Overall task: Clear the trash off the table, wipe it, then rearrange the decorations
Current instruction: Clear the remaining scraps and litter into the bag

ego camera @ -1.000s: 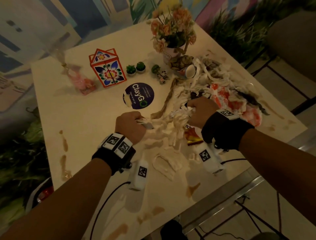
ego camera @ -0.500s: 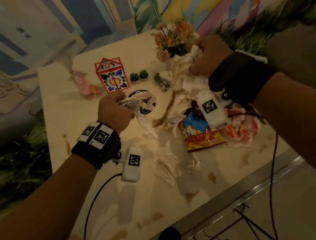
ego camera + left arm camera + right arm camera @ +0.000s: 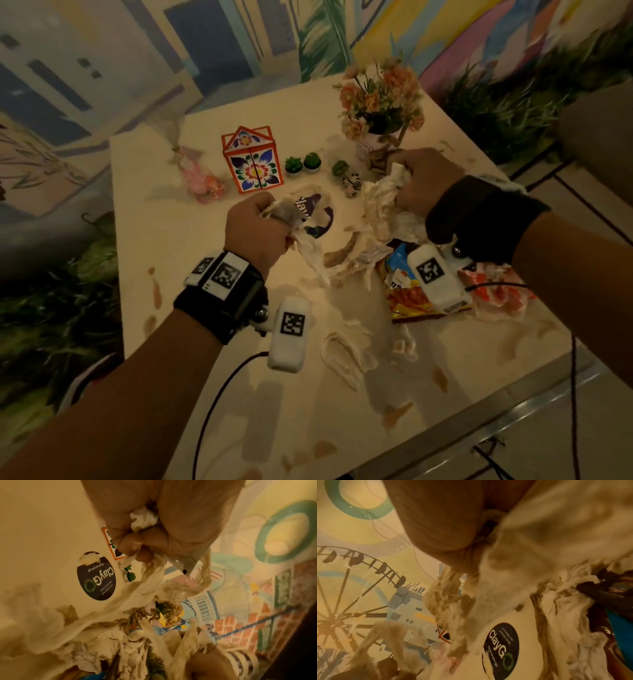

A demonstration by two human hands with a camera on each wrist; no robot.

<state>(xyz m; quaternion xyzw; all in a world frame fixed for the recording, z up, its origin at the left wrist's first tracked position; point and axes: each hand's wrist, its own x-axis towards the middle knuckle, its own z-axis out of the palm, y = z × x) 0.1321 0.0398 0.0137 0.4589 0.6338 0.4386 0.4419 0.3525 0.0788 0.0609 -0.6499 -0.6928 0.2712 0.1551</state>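
Lowered from beside the flowers [image 3: 380, 99], the right hand [image 3: 423, 183] now grips tissue [image 3: 383, 202] above the counter [image 3: 144, 205]; the left hand [image 3: 255, 228] clutches tissue too, near the round sticker [image 3: 317, 219]. Wrappers [image 3: 407, 291] lie near-right.

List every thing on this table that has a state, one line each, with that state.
left hand: fist gripping soiled tissue
right hand: gripping a wad of tissue
tissue pile: crumpled, stained, partly lifted
snack wrappers: flat on the table, partly covered
round sticker: flat, a tissue scrap on its edge
painted house box: upright
flower vase: upright
small potted plants: upright
table: stained with brown smears, unwiped
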